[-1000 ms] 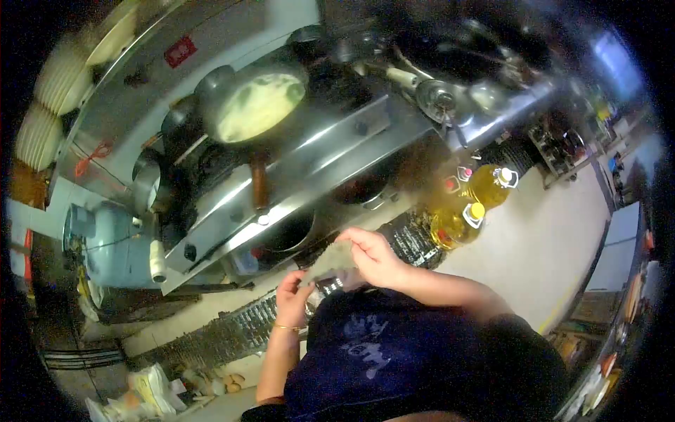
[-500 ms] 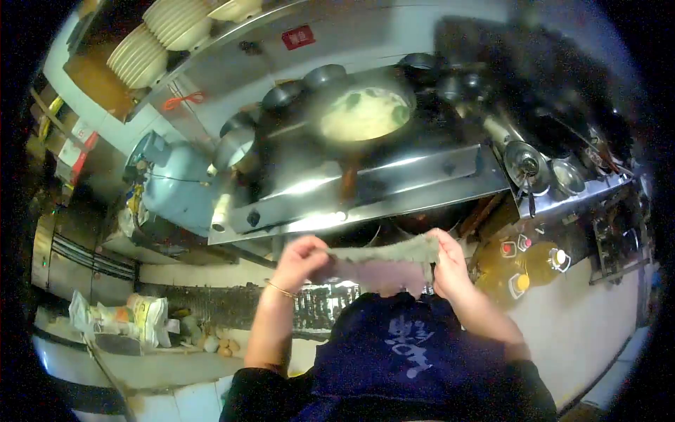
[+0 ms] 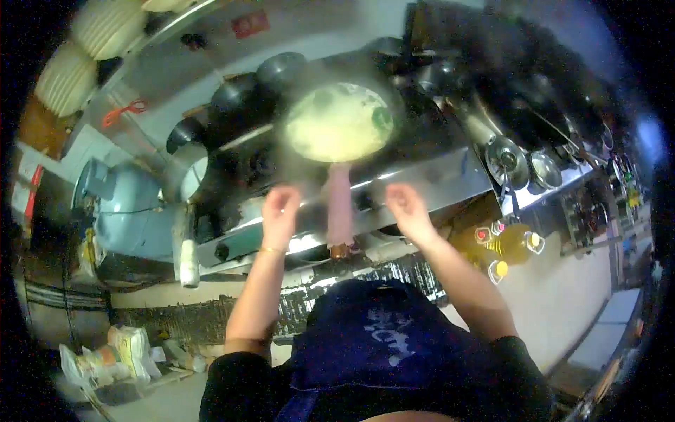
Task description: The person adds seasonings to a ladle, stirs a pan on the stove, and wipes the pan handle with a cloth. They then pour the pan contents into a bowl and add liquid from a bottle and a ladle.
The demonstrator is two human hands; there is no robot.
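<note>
A pinkish cloth [image 3: 340, 204] lies lengthwise over the handle of a wok of steaming, pale liquid [image 3: 337, 126] with green leaves in it. The brown tip of the handle [image 3: 339, 252] sticks out below the cloth. To the left of the cloth, apart from it, is my left hand [image 3: 281, 211], fingers curled with a gap inside, holding nothing. My right hand [image 3: 409, 211] hangs on the other side, loosely curled and somewhat blurred, also empty. Both hands are over the front edge of the steel stove [image 3: 443, 176].
Dark pans [image 3: 235, 98] stand behind the wok. A blue gas cylinder [image 3: 130, 207] is at left, below stacked plates [image 3: 67, 81]. Metal bowls [image 3: 506, 162] with a ladle sit at right, above oil jugs [image 3: 510, 246] on the floor. Steam blurs the wok area.
The cloth, stretched between both hands before, now lies over the wok handle. Both hands have let go of it and moved forward, toward the stove. The view has shifted.
</note>
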